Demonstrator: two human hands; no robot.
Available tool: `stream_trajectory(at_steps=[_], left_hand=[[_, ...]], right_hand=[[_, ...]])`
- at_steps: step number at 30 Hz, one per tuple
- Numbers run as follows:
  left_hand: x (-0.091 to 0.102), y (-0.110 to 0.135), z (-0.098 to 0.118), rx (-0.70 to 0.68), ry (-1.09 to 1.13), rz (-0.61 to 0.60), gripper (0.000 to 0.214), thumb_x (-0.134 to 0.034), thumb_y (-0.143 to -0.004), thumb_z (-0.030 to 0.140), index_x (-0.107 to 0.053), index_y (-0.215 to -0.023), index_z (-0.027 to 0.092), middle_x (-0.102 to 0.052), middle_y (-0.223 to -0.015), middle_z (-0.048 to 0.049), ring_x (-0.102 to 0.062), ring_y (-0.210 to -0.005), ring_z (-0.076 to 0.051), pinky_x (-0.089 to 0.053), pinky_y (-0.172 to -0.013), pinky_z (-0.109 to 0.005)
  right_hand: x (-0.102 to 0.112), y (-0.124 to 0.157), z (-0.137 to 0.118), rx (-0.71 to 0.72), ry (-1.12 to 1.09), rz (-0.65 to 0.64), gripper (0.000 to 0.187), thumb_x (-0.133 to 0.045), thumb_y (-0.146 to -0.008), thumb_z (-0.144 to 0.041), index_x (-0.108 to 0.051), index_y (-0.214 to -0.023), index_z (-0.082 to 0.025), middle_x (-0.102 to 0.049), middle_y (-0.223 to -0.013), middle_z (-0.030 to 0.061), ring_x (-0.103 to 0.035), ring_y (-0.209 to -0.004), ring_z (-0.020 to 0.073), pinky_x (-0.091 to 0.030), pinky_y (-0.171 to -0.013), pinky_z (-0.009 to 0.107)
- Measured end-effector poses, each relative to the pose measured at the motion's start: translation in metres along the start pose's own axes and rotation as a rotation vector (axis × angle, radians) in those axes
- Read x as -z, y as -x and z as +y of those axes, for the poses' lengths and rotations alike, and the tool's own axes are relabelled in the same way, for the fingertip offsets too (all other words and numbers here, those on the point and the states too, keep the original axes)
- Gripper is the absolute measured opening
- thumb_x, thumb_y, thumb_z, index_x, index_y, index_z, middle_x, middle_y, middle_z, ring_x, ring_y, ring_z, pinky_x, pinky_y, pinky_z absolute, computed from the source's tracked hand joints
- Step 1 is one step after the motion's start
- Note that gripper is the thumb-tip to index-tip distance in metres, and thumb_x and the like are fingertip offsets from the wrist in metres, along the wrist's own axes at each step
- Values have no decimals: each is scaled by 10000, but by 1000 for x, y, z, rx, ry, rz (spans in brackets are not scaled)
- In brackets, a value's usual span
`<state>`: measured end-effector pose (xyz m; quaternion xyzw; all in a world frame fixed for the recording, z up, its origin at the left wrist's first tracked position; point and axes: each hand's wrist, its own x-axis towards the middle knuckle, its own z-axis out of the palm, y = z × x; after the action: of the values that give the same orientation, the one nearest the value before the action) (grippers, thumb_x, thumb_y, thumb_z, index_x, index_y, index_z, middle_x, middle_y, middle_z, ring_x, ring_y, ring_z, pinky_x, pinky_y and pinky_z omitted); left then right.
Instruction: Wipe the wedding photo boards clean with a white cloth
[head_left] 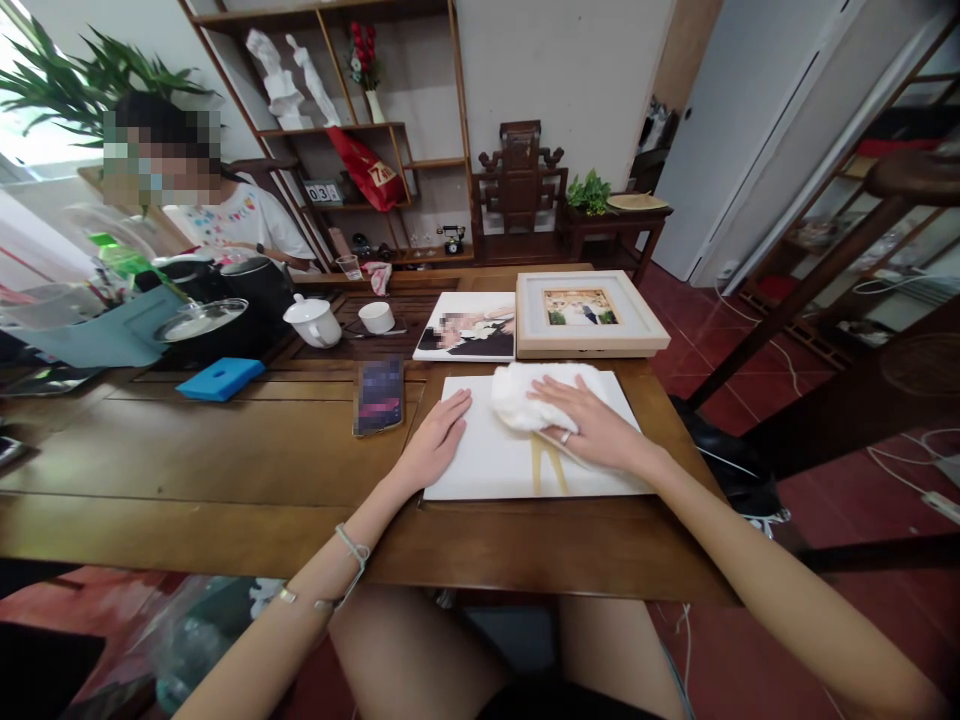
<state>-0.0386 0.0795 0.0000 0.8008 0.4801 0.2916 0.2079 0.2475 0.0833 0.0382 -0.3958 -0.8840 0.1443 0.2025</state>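
Observation:
A white rectangular board (480, 460) lies flat on the wooden table, with two yellowish-brown strips (551, 468) on its lower middle. My left hand (441, 432) rests on the board's left edge, fingers stretched out and holding nothing. On the board's upper right, my right hand (589, 418) presses a bunched white cloth (514, 398), its fingers laid over the fabric. The cloth covers part of the board beneath. Just beyond the board are a photo print (472, 335) and a light wooden picture frame (600, 345) with a photo inside.
Left of the board, a phone (379, 397) lies on the table (300, 490). Further left are a blue block (220, 379), a white lidded cup (315, 320), a small white cup (376, 318) and a black pot (202, 325). Another person (240, 220) sits at the far left.

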Motion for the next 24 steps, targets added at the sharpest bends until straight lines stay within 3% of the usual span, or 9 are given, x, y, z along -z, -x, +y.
stream_trajectory(at_steps=[3, 6, 9, 13, 18, 21, 24], left_hand=[[-1, 0, -1, -13, 7, 9, 475, -335, -976, 365, -517, -1358, 148, -446, -1487, -126, -357, -1418, -226, -240, -1196, -468], [-1, 1, 0, -20, 14, 15, 466, -339, -977, 365, -517, -1359, 167, -446, -1489, -117, -356, -1418, -225, -245, -1193, -478], [-1, 1, 1, -14, 18, 14, 460, -345, -976, 365, -521, -1358, 179, -447, -1489, -110, -363, -1415, -229, -249, -1193, -478], [-1, 0, 2, -8, 14, 16, 472, -341, -976, 371, -523, -1356, 156, -450, -1485, -121, -362, -1415, -233, -243, -1196, -466], [-2, 0, -1, -16, 5, 17, 482, -335, -979, 379, -515, -1359, 142, -448, -1486, -131, -361, -1415, -226, -238, -1197, -464], [-2, 0, -1, -16, 10, 15, 471, -344, -978, 377, -514, -1361, 163, -444, -1490, -120, -359, -1416, -226, -237, -1196, -472], [0, 1, 0, -13, 16, 10, 460, -346, -979, 371, -507, -1367, 184, -438, -1496, -109, -353, -1420, -228, -242, -1192, -483]], right_hand=[[6, -2, 20, -205, 65, 76, 504, -473, -932, -398, -466, -1405, -222, -409, -1497, 126, -282, -1423, 294, -63, -1145, 630], [7, -1, 21, -315, 43, 83, 503, -434, -944, -386, -460, -1408, -195, -416, -1493, 135, -252, -1433, 303, -20, -1148, 625], [1, 4, 2, -277, -29, 34, 513, -440, -941, -377, -432, -1429, -220, -423, -1493, 114, -231, -1440, 298, -8, -1151, 621], [-5, 23, -26, -117, -102, -3, 536, -483, -927, -316, -395, -1452, -261, -413, -1502, 88, -223, -1442, 293, -29, -1149, 631], [4, 58, -33, 54, -214, -92, 547, -491, -952, -334, -332, -1475, -324, -417, -1503, 28, -244, -1438, 248, -42, -1172, 595], [10, 61, -20, 1, -246, -89, 516, -489, -949, -402, -393, -1449, -321, -432, -1491, 28, -296, -1415, 274, -107, -1173, 591], [14, 43, 0, -196, -214, -6, 525, -499, -919, -470, -461, -1414, -298, -447, -1477, 43, -264, -1416, 339, -251, -1120, 618]])
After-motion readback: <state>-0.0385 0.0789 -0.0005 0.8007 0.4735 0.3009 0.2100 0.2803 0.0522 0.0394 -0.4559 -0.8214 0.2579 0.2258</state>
